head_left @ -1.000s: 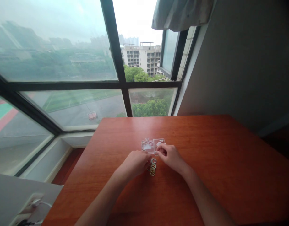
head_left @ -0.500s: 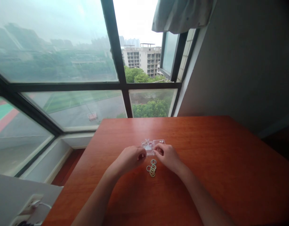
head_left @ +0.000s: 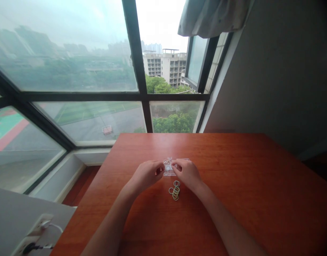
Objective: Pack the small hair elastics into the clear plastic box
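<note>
A small clear plastic box (head_left: 169, 167) with tiny bits inside lies on the red-brown wooden table (head_left: 232, 185). My left hand (head_left: 146, 175) grips its left edge with curled fingers. My right hand (head_left: 187, 173) covers its right half, fingers pinched on the box. A little heap of small yellow and pale rings (head_left: 175, 191) lies on the table just in front of the box, between my wrists, untouched.
A big window (head_left: 99, 71) stands behind the table's far edge, with a curtain (head_left: 211, 16) bunched at the top. A grey wall (head_left: 280, 71) runs along the right. At the lower left a socket with a plugged cable (head_left: 35, 234) sits on a grey ledge.
Both hands have moved forward from the rings onto the clear box. My right hand, earlier pinching a ring near the box, now covers the box's right half. The view has shifted slightly.
</note>
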### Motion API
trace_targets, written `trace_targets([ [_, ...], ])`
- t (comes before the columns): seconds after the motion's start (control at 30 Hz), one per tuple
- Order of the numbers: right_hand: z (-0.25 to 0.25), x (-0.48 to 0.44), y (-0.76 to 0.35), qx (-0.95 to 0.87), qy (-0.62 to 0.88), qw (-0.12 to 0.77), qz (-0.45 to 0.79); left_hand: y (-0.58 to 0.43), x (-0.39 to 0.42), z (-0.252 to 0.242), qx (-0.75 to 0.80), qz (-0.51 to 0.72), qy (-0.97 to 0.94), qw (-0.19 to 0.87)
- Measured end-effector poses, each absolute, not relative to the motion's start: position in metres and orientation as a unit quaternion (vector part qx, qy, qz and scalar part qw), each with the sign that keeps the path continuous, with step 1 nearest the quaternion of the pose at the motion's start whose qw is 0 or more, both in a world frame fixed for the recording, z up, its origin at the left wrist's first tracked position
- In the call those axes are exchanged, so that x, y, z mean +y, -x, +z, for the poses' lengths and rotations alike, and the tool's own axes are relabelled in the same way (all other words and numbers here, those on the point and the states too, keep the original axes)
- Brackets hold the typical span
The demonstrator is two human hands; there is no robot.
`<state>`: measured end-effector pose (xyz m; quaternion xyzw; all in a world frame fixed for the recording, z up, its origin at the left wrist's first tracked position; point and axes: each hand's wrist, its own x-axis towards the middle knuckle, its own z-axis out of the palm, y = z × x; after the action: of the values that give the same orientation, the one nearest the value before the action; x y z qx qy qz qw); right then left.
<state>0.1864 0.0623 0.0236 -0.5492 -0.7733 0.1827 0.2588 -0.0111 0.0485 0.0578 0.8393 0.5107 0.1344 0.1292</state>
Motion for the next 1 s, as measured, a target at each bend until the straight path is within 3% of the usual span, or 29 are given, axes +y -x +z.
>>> trace_targets([
  [0.23,0.026,0.057,-0.217,-0.758,0.547,0.287,0.208,0.003,0.051,0.049,0.515,0.143,-0.835,0.133],
  [0.47,0.026,0.042,-0.223,-0.781,0.527,0.227,0.245,0.001,0.052,0.048,0.512,0.149,-0.833,0.148],
  [0.73,0.028,0.033,-0.206,-0.800,0.528,0.164,0.235,-0.003,0.045,0.055,0.460,0.156,-0.838,0.247],
  [1.0,0.021,0.032,-0.204,-0.804,0.535,0.138,0.221,-0.006,0.039,0.059,0.461,0.096,-0.849,0.240],
])
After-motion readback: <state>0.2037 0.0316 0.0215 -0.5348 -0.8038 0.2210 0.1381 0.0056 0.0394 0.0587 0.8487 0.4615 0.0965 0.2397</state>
